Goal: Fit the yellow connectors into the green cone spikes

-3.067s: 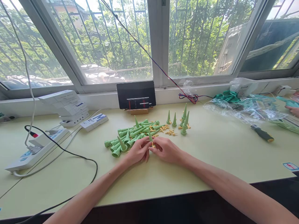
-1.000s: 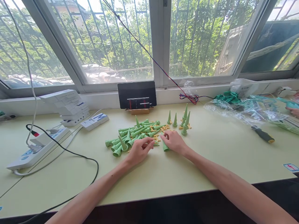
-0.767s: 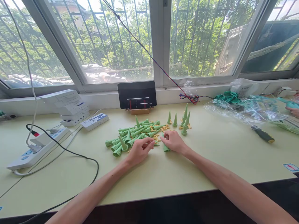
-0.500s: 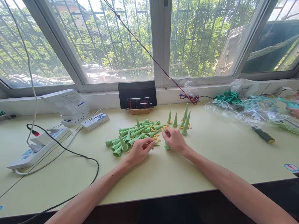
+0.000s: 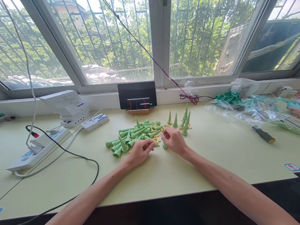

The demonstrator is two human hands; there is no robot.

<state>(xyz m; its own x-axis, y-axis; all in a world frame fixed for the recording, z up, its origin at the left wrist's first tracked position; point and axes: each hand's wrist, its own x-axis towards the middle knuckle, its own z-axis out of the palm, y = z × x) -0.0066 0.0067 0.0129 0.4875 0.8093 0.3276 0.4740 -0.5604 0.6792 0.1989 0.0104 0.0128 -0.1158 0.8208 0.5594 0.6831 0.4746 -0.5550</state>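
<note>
A heap of green plastic cone spikes (image 5: 131, 136) lies mid-table, with small yellow pieces (image 5: 156, 137) scattered among them. Several green cones (image 5: 185, 122) stand upright just behind and to the right. My right hand (image 5: 174, 140) is closed around one green cone (image 5: 164, 144), holding it nearly upright with its wide end on the table. My left hand (image 5: 140, 151) rests at the heap's near edge, its fingers curled and pinched together; what they hold, if anything, is hidden.
A power strip (image 5: 35, 150) with a black cable (image 5: 77, 156) lies at left, beside stacked white boxes (image 5: 67, 106). A dark phone on a stand (image 5: 137, 95) leans at the sill. Plastic bags (image 5: 248, 109) and a screwdriver (image 5: 262, 133) lie at right, by another person's hand (image 5: 294, 111).
Three seconds ago both hands were pinched together over a cone. My right hand has since moved right with a green cone and tipped it from lying to nearly upright. The left hand stayed.
</note>
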